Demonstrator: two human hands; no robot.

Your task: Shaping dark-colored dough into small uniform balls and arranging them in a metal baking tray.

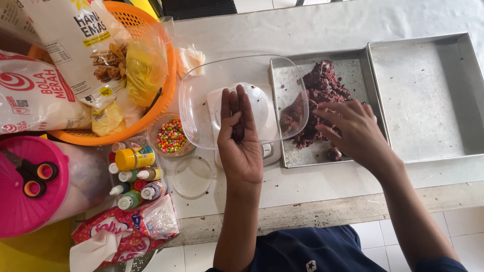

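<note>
Dark-brown dough lump, small and rounded, in cupped left hand.

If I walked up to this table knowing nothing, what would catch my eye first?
Probably the dark brown dough heaped in the metal tray at centre, where the right hand reaches into it. Beside it, the left hand lies palm up over a clear plastic bowl on a white scale, cradling a small dough lump. At far left glow an orange basket of packets and a small tub of coloured sprinkles.
</note>
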